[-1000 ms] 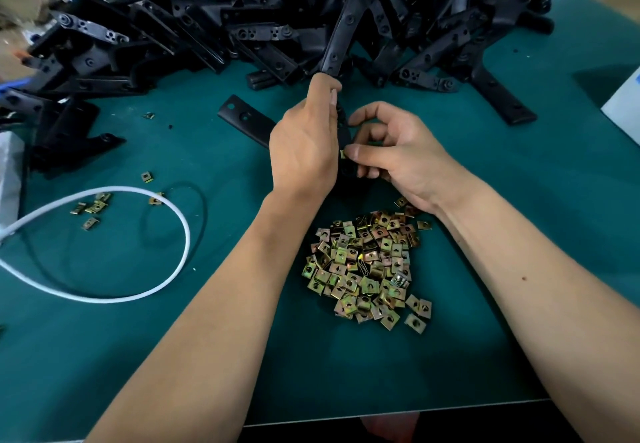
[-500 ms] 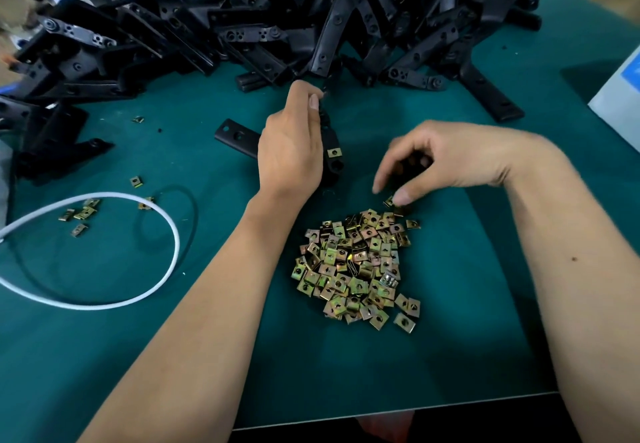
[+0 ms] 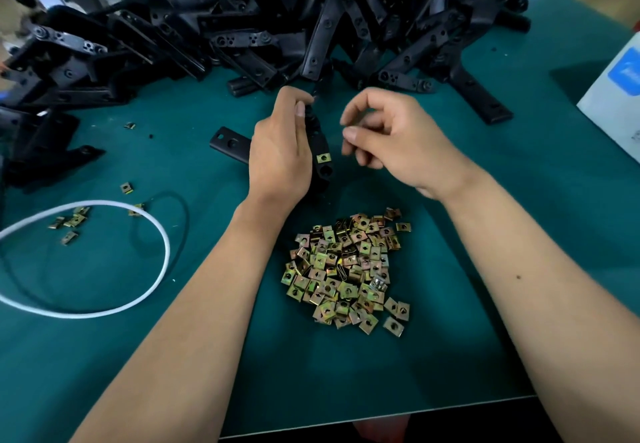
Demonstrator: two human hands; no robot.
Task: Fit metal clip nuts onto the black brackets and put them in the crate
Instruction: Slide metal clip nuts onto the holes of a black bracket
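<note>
Bracket in hand [image 3: 320, 151]: standing roughly upright above the green mat [image 3: 381, 373], being gripped by the left hand [image 3: 280, 151]; one end is sticking out flat to the left.
Fitted clip nut [image 3: 322, 157]: sitting on the bracket's near edge, just above an open hole (a second ago the right thumb was pressing at this spot, so the fit is reading as done).
Left hand: wrapping around the bracket, thumb lying along its upper part.
Right hand [image 3: 391, 144]: hovering just right of the bracket, thumb and forefinger closing toward each other; it is coming back up from the pile it was reaching into half a second ago, but whether it is pinching a fresh nut I cannot tell.
Loose clip nuts [image 3: 346, 269]: lying heaped on the mat, near the wrists.
Waiting brackets [image 3: 277, 27]: piling along the far edge.
Stray nuts [image 3: 71, 222]: scattering at the left by a white cable loop [image 3: 162, 259].
Crate: not showing in view.
Meaning: probably a further nut going on next (judgement only).
</note>
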